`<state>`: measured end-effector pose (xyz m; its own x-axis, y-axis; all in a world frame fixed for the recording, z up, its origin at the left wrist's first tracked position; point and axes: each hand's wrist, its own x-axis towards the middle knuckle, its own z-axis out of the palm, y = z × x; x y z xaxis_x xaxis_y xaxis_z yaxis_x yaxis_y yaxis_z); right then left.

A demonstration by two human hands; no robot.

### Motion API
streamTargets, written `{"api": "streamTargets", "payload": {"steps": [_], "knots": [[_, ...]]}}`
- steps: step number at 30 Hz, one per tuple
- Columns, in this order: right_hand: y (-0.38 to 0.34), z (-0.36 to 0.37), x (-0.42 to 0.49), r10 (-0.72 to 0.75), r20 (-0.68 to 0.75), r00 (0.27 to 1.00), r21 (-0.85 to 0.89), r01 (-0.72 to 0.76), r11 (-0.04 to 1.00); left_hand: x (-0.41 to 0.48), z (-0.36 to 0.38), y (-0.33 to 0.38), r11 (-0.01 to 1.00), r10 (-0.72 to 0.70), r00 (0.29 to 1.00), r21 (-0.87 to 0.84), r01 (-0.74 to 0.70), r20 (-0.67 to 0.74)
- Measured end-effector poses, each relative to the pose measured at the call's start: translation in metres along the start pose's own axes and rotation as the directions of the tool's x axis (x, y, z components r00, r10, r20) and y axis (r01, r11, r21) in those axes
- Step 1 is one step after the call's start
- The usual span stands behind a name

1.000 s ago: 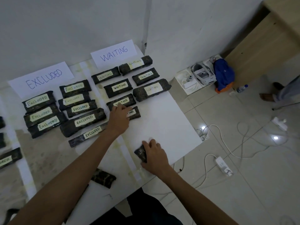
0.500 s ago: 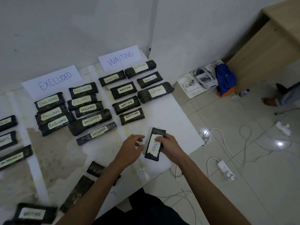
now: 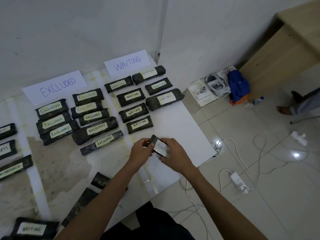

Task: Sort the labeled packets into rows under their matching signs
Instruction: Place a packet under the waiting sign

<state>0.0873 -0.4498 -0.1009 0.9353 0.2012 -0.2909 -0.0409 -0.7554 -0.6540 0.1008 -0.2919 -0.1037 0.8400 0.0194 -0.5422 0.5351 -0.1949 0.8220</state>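
A dark packet labeled WAITING (image 3: 160, 147) is held just above the table, below the WAITING rows. My left hand (image 3: 141, 152) grips its left end and my right hand (image 3: 174, 154) grips its right end. Two paper signs lean at the wall: WAITING (image 3: 127, 63) and EXCLUDED (image 3: 56, 86). Several WAITING packets (image 3: 133, 112) lie in rows under their sign, and several EXCLUDED packets (image 3: 94, 128) lie under theirs. Another WAITING packet (image 3: 32, 228) lies at the near left corner.
Two unlabeled-side dark packets (image 3: 100, 181) lie near my left forearm. Packets of another group (image 3: 14, 168) sit at the left edge. The table's right edge (image 3: 199, 135) drops to a tiled floor with cables, a power strip (image 3: 239, 182), a blue bag (image 3: 238, 87) and a person's foot (image 3: 284, 110).
My right hand lifted a packet from the near table edge and turned its WAITING label up. My left hand left the WAITING row and came back to take the packet's other end.
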Motion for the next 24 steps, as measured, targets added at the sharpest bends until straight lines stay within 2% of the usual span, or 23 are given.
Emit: {"api": "streamTargets", "payload": {"steps": [4,7,9,13,17,22,24], "knots": [[0.009,-0.017,0.02,-0.11,-0.073,0.991,-0.295,0.083,0.952,0.014,0.013,0.012,1.0,0.01,1.0,-0.022,-0.01,-0.002],[0.011,-0.043,0.053,-0.144,-0.09,0.986,-0.477,0.084,0.875,0.029,0.016,0.019,0.977,0.118,0.992,0.186,-0.108,-0.043],[0.012,-0.059,0.08,-0.148,-0.056,0.987,-0.544,0.094,0.834,0.04,0.012,0.019,0.932,0.191,0.982,0.313,-0.182,0.002],[0.015,-0.072,0.127,-0.176,0.043,0.983,-0.571,0.169,0.803,0.06,-0.001,0.013,0.811,0.298,0.951,0.503,-0.298,0.083],[0.02,-0.063,0.146,-0.182,0.165,0.969,-0.551,0.244,0.798,0.067,-0.015,0.01,0.748,0.347,0.93,0.563,-0.351,0.119],[0.021,-0.054,0.141,-0.251,0.15,0.956,-0.588,0.29,0.755,0.049,-0.033,0.008,0.694,0.414,0.899,0.59,-0.412,0.141],[0.012,-0.048,0.127,-0.28,0.098,0.955,-0.562,0.286,0.776,0.036,-0.043,0.004,0.693,0.435,0.891,0.583,-0.424,0.13]]}}
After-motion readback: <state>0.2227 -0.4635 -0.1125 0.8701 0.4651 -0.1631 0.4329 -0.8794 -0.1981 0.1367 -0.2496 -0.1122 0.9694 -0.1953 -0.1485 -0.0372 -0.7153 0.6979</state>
